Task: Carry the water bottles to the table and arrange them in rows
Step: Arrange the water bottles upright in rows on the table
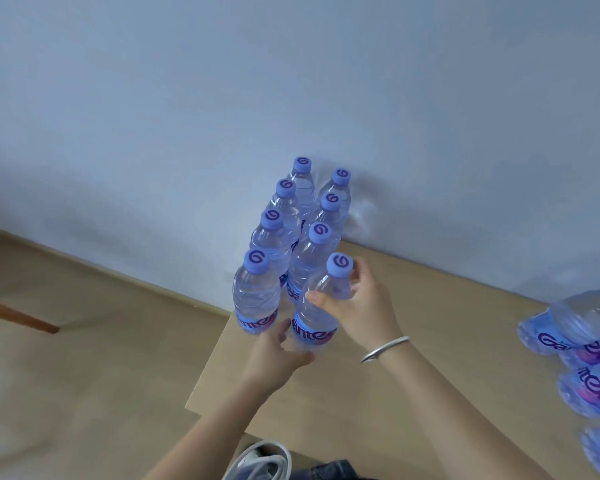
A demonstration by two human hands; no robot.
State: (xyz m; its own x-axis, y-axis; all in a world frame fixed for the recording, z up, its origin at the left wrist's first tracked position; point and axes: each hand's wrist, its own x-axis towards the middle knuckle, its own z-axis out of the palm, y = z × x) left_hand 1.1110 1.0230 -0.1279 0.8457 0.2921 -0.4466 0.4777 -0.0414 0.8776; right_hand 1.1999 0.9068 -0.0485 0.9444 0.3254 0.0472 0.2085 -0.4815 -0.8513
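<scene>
**Inspector:** Start at the fingers. What do they hold?

**Assistant:** The right hand [355, 303] has its fingers [317, 297] curled round the shoulder of the near bottle [321, 306], thumb behind the neck just under the cap. The left hand [278, 351] grips the same bottle low down, fingers wrapped at its base below the label. Both hands are closed on this one item.

**Inspector:** Its position?

**Assistant:** Upright or nearly so, at the near end of the right-hand row, at the counter's left edge. I cannot tell whether its base is seated on the counter [430, 341] yet; the left hand hides it.

**Inspector:** And around it?

**Assistant:** Seven standing bottles [257, 289] in two rows running back to the wall [291, 81]: four on the left, three on the right. This one would make the fourth. More bottles lie in a pile [586, 341] at the counter's right, well apart.

**Inspector:** Step in hand?

**Assistant:** Placement, in my judgement. Next calls for settling the base level with its left neighbour, then letting go gently so that nothing is knocked over.
</scene>
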